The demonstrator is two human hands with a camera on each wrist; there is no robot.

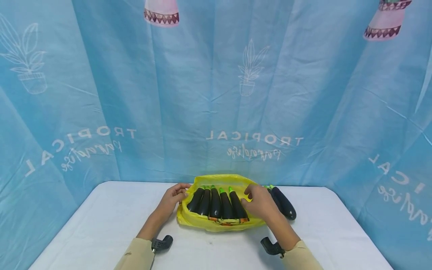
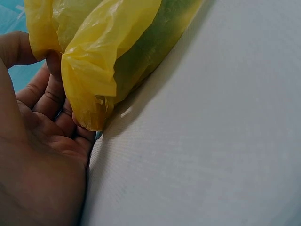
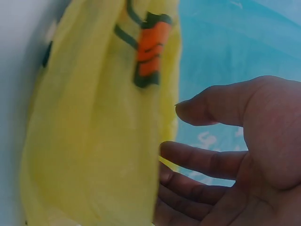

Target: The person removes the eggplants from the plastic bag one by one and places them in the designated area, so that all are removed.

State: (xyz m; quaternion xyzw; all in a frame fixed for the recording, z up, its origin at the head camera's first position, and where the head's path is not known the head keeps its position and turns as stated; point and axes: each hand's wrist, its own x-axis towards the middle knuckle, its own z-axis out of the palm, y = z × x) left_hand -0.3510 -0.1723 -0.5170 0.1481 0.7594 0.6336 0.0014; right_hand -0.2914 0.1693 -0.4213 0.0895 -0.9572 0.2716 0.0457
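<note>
A yellow plastic bag (image 1: 192,223) lies mouth-up on the table, with several dark eggplants (image 1: 216,202) side by side inside, green stems toward the back. At its left edge my left hand (image 1: 168,201) pinches the plastic; in the left wrist view, thumb and forefinger (image 2: 55,66) grip the bunched bag (image 2: 89,70). Over the bag's right side is my right hand (image 1: 262,202). The right wrist view has its thumb (image 3: 207,106) and fingers spread apart with nothing between them, some fingertips behind the bag's edge (image 3: 94,141).
Beside the bag, to the right and partly behind my right hand, lie two more eggplants (image 1: 284,202). A white-covered table (image 1: 111,217) holds everything. Blue printed curtains (image 1: 189,93) hang right behind the table and along both sides.
</note>
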